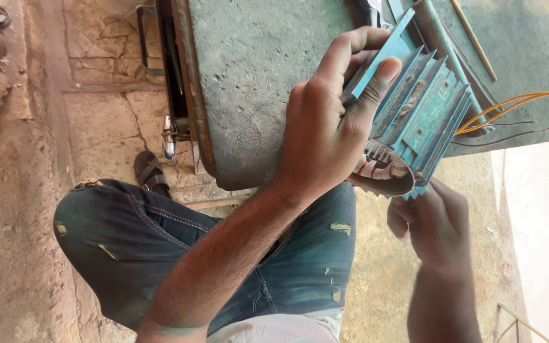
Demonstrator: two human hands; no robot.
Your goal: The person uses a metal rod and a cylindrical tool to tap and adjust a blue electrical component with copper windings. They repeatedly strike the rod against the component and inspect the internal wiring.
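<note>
Left hand (325, 127) gripped teal finned motor housing (420, 114) at upper right of frame, right hand (436, 228) cupped its lower end, orange wires (516, 105) trailed right, housing held above grey workbench (255, 76), windings visible inside.

Background. Worn green counter (255, 82) at 12 o'clock; thin wooden stick (473, 39) lying on it at 1 o'clock. Dark sandal (150, 173) on cracked stone floor (96, 127) at 9 o'clock. Ripped blue jeans (160, 248) at 7 o'clock.
</note>
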